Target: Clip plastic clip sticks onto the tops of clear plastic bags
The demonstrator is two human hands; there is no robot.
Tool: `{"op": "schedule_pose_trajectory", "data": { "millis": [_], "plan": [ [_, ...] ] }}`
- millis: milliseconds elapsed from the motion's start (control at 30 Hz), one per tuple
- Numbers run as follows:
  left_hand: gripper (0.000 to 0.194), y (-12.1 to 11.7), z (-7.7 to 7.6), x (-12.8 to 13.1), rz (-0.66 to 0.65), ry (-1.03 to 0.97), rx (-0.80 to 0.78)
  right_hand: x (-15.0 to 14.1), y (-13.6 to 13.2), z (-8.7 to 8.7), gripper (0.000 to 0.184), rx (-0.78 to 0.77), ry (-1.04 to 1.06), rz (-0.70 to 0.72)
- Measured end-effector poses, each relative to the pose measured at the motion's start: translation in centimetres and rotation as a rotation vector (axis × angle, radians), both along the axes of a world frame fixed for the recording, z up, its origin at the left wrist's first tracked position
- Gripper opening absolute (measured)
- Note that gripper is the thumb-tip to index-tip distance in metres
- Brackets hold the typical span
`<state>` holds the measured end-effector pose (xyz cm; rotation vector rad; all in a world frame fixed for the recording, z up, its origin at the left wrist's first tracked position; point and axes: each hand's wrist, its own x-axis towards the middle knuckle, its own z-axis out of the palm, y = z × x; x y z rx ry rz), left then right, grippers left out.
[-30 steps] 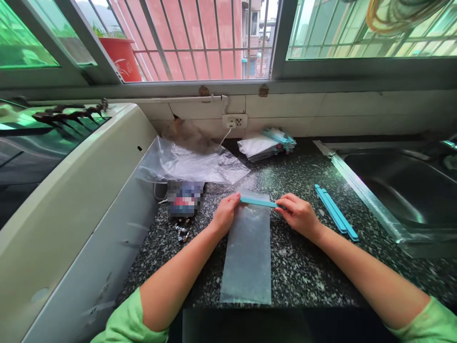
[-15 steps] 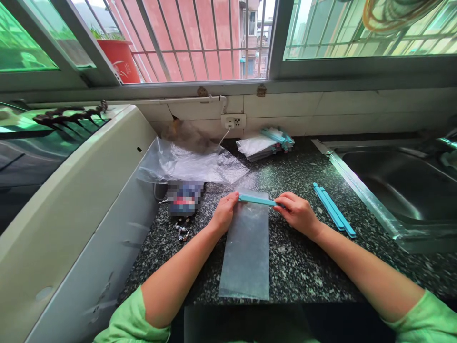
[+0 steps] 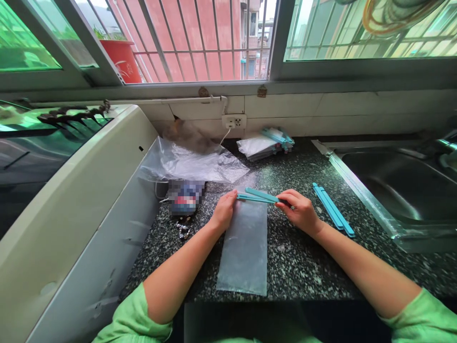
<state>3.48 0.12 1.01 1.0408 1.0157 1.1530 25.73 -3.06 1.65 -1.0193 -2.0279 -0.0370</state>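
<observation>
A long clear plastic bag (image 3: 244,247) lies flat on the speckled dark counter (image 3: 303,267), its top end under a blue sealing clip (image 3: 257,196). The clip's two bars are parted in a narrow V, hinged at the right. My left hand (image 3: 224,211) pinches the clip's left end with fingers curled. My right hand (image 3: 300,211) grips the hinged right end, fingers closed round it.
Two more blue clips (image 3: 332,209) lie right of my hand. A steel sink (image 3: 400,186) fills the far right. A crumpled plastic sheet (image 3: 193,162), a stack of clipped bags (image 3: 266,143) and a wall socket (image 3: 234,121) sit behind. A white appliance (image 3: 71,214) borders the left.
The blue clip was a single closed bar across the bag's top; now its upper bar has swung up and apart. Both hands stay at its ends.
</observation>
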Motion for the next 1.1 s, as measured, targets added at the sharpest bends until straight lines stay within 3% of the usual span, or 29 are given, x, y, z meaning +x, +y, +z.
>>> {"op": "schedule_pose_trajectory", "data": {
  "millis": [267,467,1100],
  "plan": [
    [0.029,0.4,-0.6,-0.2,0.061,0.029,0.042,0.2,0.2,0.0,0.005,-0.023,0.102,-0.005],
    [0.029,0.4,-0.1,-0.3,0.073,0.000,0.037,0.3,0.1,0.2,0.006,-0.032,0.162,-0.027],
    [0.024,0.5,1.2,-0.5,0.212,-0.001,-0.019,0.3,-0.7,0.5,0.015,-0.335,0.586,0.017]
  ]
}}
